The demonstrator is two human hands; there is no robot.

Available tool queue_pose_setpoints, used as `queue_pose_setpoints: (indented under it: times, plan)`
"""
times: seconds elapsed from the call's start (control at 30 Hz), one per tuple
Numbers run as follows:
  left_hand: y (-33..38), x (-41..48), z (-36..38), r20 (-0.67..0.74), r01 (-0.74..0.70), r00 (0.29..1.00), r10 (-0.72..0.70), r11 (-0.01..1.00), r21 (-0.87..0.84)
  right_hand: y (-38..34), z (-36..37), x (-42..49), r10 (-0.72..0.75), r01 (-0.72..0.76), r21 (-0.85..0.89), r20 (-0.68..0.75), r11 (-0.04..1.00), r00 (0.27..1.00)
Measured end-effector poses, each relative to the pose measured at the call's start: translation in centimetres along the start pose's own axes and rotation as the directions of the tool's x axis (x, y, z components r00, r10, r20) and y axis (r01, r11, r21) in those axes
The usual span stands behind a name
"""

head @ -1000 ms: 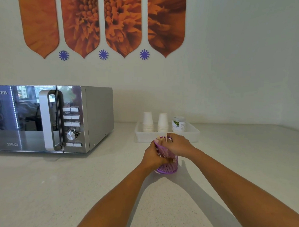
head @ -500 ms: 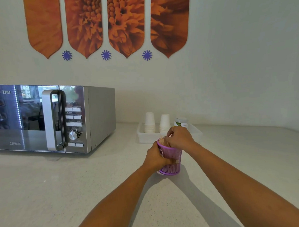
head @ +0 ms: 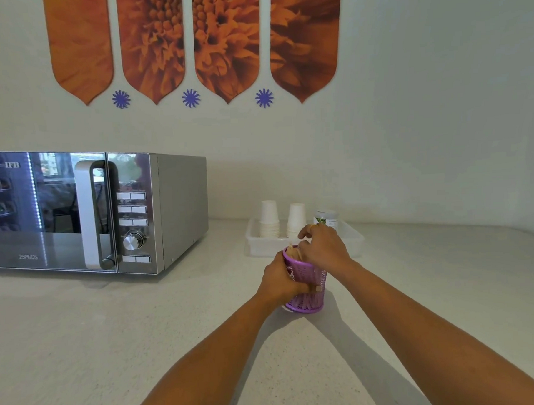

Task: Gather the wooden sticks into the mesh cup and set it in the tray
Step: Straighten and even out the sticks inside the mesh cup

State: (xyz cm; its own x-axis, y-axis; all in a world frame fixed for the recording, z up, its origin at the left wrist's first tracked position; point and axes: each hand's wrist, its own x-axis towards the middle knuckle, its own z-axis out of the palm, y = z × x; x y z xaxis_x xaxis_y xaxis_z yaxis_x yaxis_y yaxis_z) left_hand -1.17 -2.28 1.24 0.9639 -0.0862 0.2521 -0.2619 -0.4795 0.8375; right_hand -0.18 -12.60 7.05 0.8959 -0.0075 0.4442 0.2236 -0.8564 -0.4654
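Before the tray (head: 261,249), left hand (head: 280,280) grips the mesh cup (head: 306,301), right hand (head: 324,248) pinches wooden sticks (head: 292,252) at its rim.

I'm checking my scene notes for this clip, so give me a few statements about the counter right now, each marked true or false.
1. The left hand grips the purple mesh cup. True.
2. The mesh cup stands inside the tray. False: it stands on the counter, in front of the tray.
3. Wooden sticks show at the cup's rim. True.
4. The microwave door is open. False: the microwave door is shut.
5. The right hand rests on the microwave. False: the right hand is over the cup's rim.
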Motion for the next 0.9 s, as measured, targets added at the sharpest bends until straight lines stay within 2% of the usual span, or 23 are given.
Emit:
queue_pose_setpoints:
  times: [0.17, 0.33, 0.43, 0.57, 0.7, 0.8, 0.9]
  plan:
    - [0.0, 0.1, 0.0, -0.004, -0.012, 1.0, 0.012, 1.0, 0.016, 0.6, -0.3, 0.4, 0.017, -0.02, 0.07, 0.05, 0.997, 0.999]
    - [0.1, 0.3, -0.3, -0.001, -0.05, 0.999, 0.05, 0.999, 0.019, 0.5, -0.1, -0.1, -0.023, 0.035, 0.241, -0.055, 0.97, 0.998]
    - [0.2, 0.5, -0.5, -0.001, -0.059, 0.998, 0.059, 0.998, 0.029, 0.5, 0.1, 0.3, -0.054, 0.048, 0.187, 0.023, 0.981, 0.998]
    - [0.1, 0.6, -0.5, -0.001, -0.053, 0.999, 0.053, 0.998, 0.019, 0.8, 0.3, 1.0, 0.001, -0.014, 0.099, 0.13, 0.995, 0.992]
    - [0.0, 0.5, -0.5, -0.011, -0.076, 0.997, 0.076, 0.997, 0.006, 1.1, 0.3, 1.4, 0.069, -0.106, 0.144, 0.239, 0.984, 0.969]
    - [0.2, 0.4, -0.5, 0.003, -0.096, 0.995, 0.096, 0.995, -0.002, 1.1, 0.4, 1.4, 0.107, -0.129, 0.079, 0.235, 0.988, 0.966]
    - [0.3, 0.4, -0.4, 0.012, -0.115, 0.993, 0.115, 0.993, 0.014, 0.9, 0.6, 1.2, 0.132, -0.136, 0.02, 0.141, 0.991, 0.981]
